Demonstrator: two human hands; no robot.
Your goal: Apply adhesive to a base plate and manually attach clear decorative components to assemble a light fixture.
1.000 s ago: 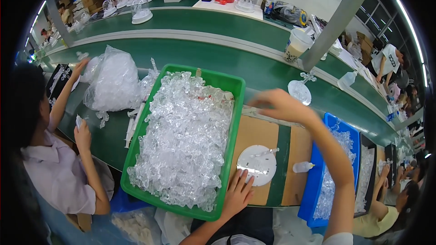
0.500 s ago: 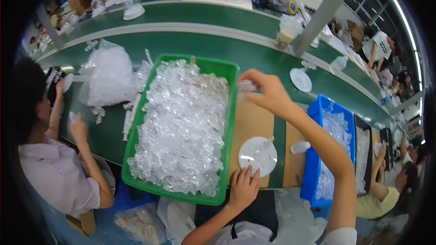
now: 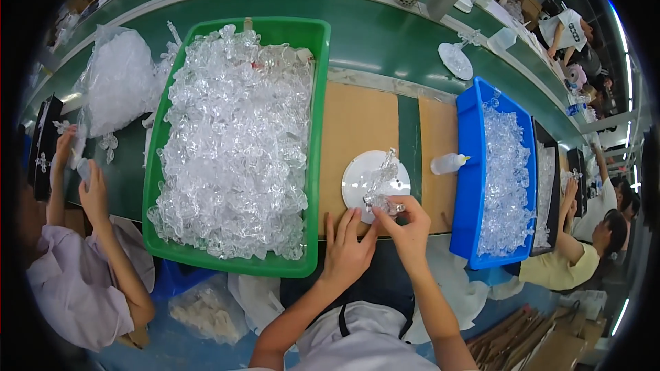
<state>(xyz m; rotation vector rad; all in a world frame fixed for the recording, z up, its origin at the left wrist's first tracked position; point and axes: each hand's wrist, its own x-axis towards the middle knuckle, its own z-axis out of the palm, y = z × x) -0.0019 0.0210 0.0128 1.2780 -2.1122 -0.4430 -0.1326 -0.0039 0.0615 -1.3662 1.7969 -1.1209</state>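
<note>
A round white disc lies on the brown board at the table's near edge. A clear plastic part stands on it, leaning to the right. My right hand pinches a small clear plastic piece between thumb and fingers, low over the disc's near side. Beside it, my left hand rests at the disc's near left rim, fingers stretched and a little apart. Whether the pinched piece touches the standing part, I cannot tell.
To the left stands a big green bin heaped with clear plastic parts. On the right are a small squeeze bottle with a yellow tip and a blue bin of similar parts. A co-worker sits at the left.
My right hand has come from beside the green bin's far right corner down to the disc, bringing a clear piece. The view has shifted; the left hand stays at the disc.
</note>
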